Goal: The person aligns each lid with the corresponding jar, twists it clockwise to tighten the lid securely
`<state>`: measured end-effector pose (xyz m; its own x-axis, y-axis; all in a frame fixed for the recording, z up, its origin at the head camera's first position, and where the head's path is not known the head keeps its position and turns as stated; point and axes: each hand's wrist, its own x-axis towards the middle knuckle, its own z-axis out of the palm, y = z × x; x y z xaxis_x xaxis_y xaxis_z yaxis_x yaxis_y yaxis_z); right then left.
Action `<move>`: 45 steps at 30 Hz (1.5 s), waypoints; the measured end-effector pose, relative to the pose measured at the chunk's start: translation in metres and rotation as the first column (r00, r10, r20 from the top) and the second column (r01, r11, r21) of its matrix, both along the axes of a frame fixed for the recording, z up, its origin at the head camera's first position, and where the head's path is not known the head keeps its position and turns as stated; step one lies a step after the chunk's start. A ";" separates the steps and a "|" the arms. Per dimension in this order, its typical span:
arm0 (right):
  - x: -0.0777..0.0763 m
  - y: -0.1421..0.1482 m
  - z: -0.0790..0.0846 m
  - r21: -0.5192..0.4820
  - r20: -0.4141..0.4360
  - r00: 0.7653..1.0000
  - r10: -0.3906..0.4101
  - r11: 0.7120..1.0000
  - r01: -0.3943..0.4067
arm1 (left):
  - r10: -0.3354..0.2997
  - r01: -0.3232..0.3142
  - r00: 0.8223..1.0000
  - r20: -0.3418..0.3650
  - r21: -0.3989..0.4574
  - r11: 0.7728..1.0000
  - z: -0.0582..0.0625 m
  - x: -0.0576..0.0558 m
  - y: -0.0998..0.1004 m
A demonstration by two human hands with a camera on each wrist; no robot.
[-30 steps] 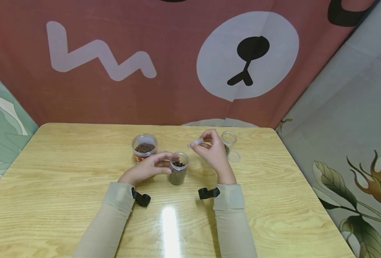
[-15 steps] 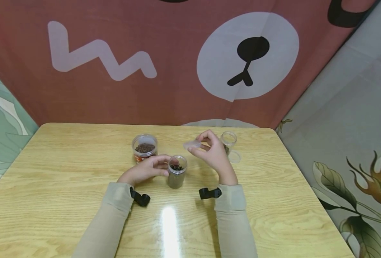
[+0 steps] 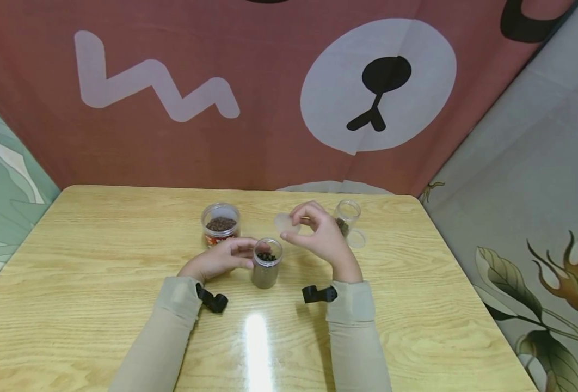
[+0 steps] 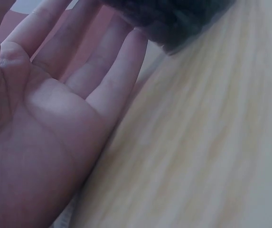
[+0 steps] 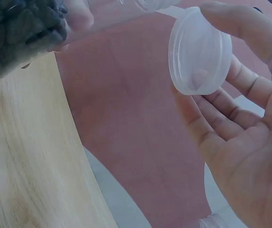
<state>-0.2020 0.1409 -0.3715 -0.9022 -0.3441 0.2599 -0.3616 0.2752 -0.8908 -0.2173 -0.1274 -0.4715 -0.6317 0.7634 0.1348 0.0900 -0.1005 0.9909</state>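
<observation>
In the head view, my left hand (image 3: 220, 258) grips a clear jar (image 3: 265, 276) from its left side, fingers around the back and thumb at the near side. Dark seed-like pieces (image 5: 24, 23) fill much of the jar, as the right wrist view shows; its mouth is uncovered. My right hand (image 3: 324, 237) pinches a translucent round lid (image 5: 200, 52) by its edge, up and to the right of the jar's mouth. The lid is tilted, with its hollow side showing in the right wrist view. Up close in the left wrist view, the jar's dark contents (image 4: 183, 19) show beyond the fingers.
A wide clear tub (image 3: 214, 238) of brown grains stands behind my left hand. Behind my right hand is another uncovered clear jar (image 3: 350, 211), with a clear lid (image 3: 356, 238) lying flat beside it. The wooden table (image 3: 98, 261) ends at a patterned cloth backdrop (image 3: 264, 147).
The lid in my right hand has turned from nearly edge-on to more face-on and shifted slightly left. My left hand has drawn the jar a little toward me and to the left.
</observation>
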 end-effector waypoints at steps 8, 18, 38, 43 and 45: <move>0.002 -0.002 0.005 -0.001 -0.073 0.995 0.064 0.998 -0.064 | 0.031 -0.031 0.999 0.019 0.000 1.000 0.002 0.001 -0.001; 0.007 -0.006 0.006 0.011 -0.106 0.977 0.186 0.982 -0.186 | 0.028 -0.028 1.000 0.013 -0.017 0.999 0.002 0.004 0.000; 0.013 -0.018 0.011 0.179 -0.133 0.961 0.243 0.959 -0.218 | 0.066 -0.069 0.997 -0.031 -0.105 0.992 0.000 0.001 -0.002; 0.012 -0.017 0.009 0.219 -0.132 0.952 0.275 0.945 -0.243 | 0.062 -0.063 0.998 -0.016 -0.098 0.993 0.001 0.002 -0.002; 0.011 -0.017 0.009 0.237 -0.133 0.948 0.289 0.938 -0.253 | 0.063 -0.064 0.998 -0.012 -0.097 0.993 0.001 0.002 -0.003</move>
<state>-0.1905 0.1238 -0.3627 -0.7182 -0.6333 0.2883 -0.5843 0.3239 -0.7441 -0.2148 -0.1300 -0.4701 -0.6781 0.7319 0.0673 0.1019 0.0029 0.9948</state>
